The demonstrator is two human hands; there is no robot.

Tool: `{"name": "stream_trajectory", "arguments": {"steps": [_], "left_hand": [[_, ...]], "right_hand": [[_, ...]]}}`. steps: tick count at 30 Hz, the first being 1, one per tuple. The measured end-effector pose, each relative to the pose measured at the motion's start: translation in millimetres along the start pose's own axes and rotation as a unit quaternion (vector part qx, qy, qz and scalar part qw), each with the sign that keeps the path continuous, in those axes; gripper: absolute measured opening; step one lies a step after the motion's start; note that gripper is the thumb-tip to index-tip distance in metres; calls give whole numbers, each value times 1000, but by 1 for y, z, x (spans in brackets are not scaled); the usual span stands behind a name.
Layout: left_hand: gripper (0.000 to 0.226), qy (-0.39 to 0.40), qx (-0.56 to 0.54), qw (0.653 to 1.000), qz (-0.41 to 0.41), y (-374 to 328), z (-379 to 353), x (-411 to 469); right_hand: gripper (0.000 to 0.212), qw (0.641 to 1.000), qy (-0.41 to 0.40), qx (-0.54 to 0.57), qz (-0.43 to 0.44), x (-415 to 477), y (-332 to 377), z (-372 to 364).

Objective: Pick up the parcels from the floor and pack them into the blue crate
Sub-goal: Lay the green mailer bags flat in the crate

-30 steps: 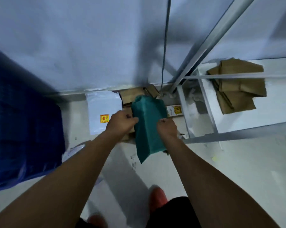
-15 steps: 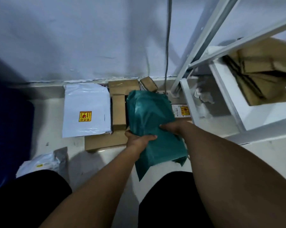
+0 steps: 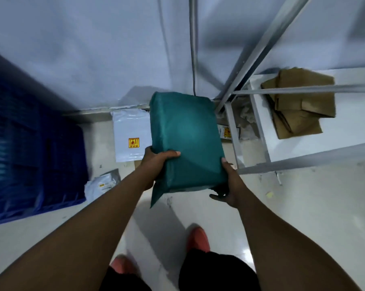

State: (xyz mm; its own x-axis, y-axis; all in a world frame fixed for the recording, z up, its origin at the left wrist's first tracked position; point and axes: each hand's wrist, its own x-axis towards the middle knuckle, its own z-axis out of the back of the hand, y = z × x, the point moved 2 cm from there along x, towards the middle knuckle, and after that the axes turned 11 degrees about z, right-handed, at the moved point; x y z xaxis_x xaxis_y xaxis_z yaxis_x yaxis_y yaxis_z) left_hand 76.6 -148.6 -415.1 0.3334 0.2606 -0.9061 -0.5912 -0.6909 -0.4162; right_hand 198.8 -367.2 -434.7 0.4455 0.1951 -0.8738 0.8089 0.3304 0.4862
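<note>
Both hands are on the green parcel (image 3: pixel 185 139), and it is up off the floor (image 3: pixel 303 206), held flat out in front. The left hand (image 3: pixel 156 162) grips the parcel's edge at eight o'clock, thumb laid across the top. The right hand (image 3: pixel 229 181) cups the corner at five o'clock, fingers curled underneath. Over at nine o'clock of the parcel sits the blue crate (image 3: pixel 30 154), well apart from it. A white parcel (image 3: pixel 129 139) lies on the floor just beyond the left hand, and a small grey-white parcel (image 3: pixel 102 183) lies beside the crate. At two o'clock, folded cardboard (image 3: pixel 297 101) rests on a metal rack (image 3: pixel 259 127).
</note>
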Motion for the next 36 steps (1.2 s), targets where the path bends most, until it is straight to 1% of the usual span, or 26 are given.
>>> {"name": "stream_trajectory", "arguments": {"steps": [1, 3, 5, 8, 12, 14, 16, 18, 19, 22, 23, 25, 26, 27, 29, 30, 31, 32, 34, 36], "left_hand": [[73, 0, 1, 1000, 6, -5, 8, -19], [72, 4, 6, 1000, 10, -14, 27, -55], [75, 8, 2, 1000, 12, -23, 46, -91], [70, 20, 4, 1000, 0, -42, 75, -144], [77, 58, -5, 998, -18, -69, 118, -206], [80, 62, -17, 997, -41, -82, 138, -238], [73, 54, -28, 996, -72, -100, 160, -271], [66, 36, -40, 994, -97, -116, 186, -298], [65, 21, -50, 992, -110, -124, 202, -311], [53, -41, -72, 983, -161, -150, 260, -343], [48, -70, -72, 979, -180, -155, 283, -355], [37, -137, -53, 965, -218, -162, 327, -369], [36, -172, -38, 955, -238, -166, 350, -374], [41, -204, -27, 943, -262, -171, 367, -376], [60, -265, 40, 912, -309, -175, 413, -378], [63, -297, 73, 899, -315, -174, 435, -381], [58, -313, 90, 888, -325, -174, 452, -388], [52, -309, 81, 883, -344, -175, 464, -392], [46, -257, -5, 900, -351, -179, 494, -404], [45, -189, -102, 929, -302, -179, 527, -412]], "right_hand": [[62, 999, 22, 28, 0, -19, 5, -6], [53, 997, 59, 52, -5, -58, 18, -20], [46, 995, 83, 47, -10, -95, 32, -34], [47, 991, 129, 37, 5, -146, 54, -55], [28, 974, 224, 20, 33, -208, 87, -88], [28, 968, 245, -8, 58, -236, 103, -109], [33, 965, 244, -37, 94, -267, 118, -141], [35, 961, 244, -42, 125, -295, 128, -177], [33, 957, 257, -29, 130, -309, 130, -197], [29, 950, 278, 1, 143, -353, 133, -264], [33, 948, 274, -9, 163, -370, 131, -290], [59, 941, 225, -59, 247, -400, 121, -338], [70, 934, 201, -78, 284, -409, 115, -360], [76, 924, 183, -98, 321, -420, 109, -379], [84, 903, 133, -139, 385, -436, 87, -432], [89, 887, 104, -178, 413, -443, 73, -458], [92, 867, 72, -223, 440, -450, 60, -482], [95, 841, 43, -271, 466, -456, 49, -502], [104, 780, -10, -374, 502, -474, 25, -550], [112, 708, -61, -447, 543, -485, 2, -593]]}}
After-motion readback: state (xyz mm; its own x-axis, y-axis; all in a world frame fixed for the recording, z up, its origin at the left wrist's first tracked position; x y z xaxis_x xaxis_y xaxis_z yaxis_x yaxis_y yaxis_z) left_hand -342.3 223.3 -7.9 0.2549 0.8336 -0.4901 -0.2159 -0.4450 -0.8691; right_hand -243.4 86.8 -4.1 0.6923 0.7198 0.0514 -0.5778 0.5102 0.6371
